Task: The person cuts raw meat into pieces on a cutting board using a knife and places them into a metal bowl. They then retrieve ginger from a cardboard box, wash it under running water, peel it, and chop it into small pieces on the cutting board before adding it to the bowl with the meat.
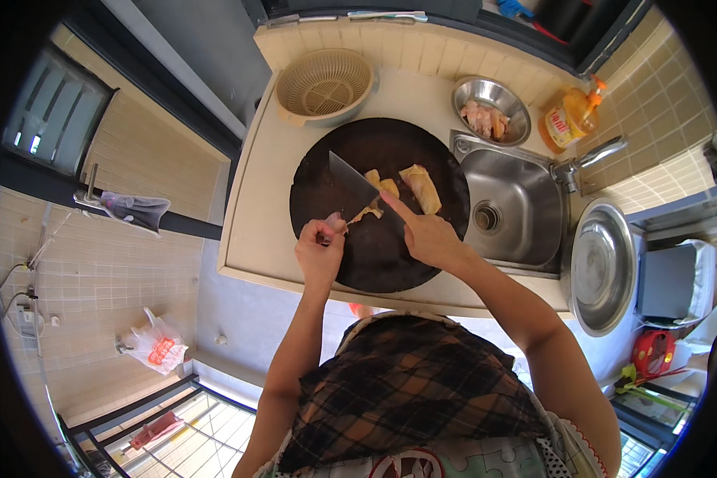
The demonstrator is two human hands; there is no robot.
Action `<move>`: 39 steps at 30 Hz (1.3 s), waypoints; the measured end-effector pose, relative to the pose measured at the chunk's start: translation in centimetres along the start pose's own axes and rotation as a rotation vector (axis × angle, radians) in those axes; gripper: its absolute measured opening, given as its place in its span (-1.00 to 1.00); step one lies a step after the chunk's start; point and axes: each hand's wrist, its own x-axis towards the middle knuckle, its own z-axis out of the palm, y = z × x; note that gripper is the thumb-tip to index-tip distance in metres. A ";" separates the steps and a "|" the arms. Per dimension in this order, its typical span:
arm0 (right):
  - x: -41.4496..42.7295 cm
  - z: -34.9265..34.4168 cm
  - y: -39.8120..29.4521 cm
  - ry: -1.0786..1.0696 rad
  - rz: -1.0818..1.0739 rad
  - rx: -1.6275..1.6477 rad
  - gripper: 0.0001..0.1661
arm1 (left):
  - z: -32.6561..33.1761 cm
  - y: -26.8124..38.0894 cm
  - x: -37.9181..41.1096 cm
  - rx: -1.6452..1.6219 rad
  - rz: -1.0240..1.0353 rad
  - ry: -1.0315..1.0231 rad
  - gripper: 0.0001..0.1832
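Observation:
My left hand [318, 254] pinches a pale pink piece of raw meat [336, 223] at the left of a round dark chopping board [370, 263]. A strip of yellowish skin [367, 210] stretches from that piece toward the cleaver. In my right hand [431, 236] is the cleaver [351, 180], its broad blade pointing up and left, with my index finger laid along it. The handle is hidden under my palm. Smaller yellow-skinned pieces [388, 186] lie just beyond the blade. A larger yellow-skinned piece of meat [422, 189] rests to their right.
A steel sink [517, 209] with a faucet [585, 160] adjoins the board's right side. Behind it stand a steel bowl [484, 89] of raw meat pieces [486, 119] and an orange pump bottle [567, 122]. A plastic colander [325, 86] sits back left; a large steel basin [603, 269] is far right.

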 end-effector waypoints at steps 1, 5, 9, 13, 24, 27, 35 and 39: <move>0.0 -0.1 0.1 0.011 -0.014 0.010 -0.09 | 0.1 0.1 -0.1 0.004 0.001 0.011 -0.81; 0.2 -1.3 -1.7 0.132 -0.115 0.022 -0.12 | 0.4 -0.1 -0.7 0.221 -0.032 -0.017 -0.77; 0.3 -1.6 -5.3 0.325 -0.274 0.105 -0.14 | 0.6 -0.4 -1.3 0.270 0.006 -0.012 -0.76; 0.6 0.8 -5.6 0.218 -0.209 0.079 -0.12 | 0.7 0.2 -1.4 0.270 0.068 0.018 -0.77; -7.6 0.7 -1.2 -0.155 -0.013 -0.247 -0.02 | -1.6 -0.3 1.9 -0.151 -0.001 0.187 -0.82; -7.6 -0.7 0.2 -0.151 0.048 -0.086 -0.04 | -1.0 1.5 2.2 -0.159 0.029 0.050 -0.87; -11.1 -4.6 1.9 0.387 0.133 0.196 -0.16 | 5.0 4.3 4.8 0.332 0.450 -0.390 -0.60; -14.7 -6.0 2.3 0.235 0.219 0.185 -0.19 | 11.3 4.7 10.4 0.303 0.643 -0.816 -0.54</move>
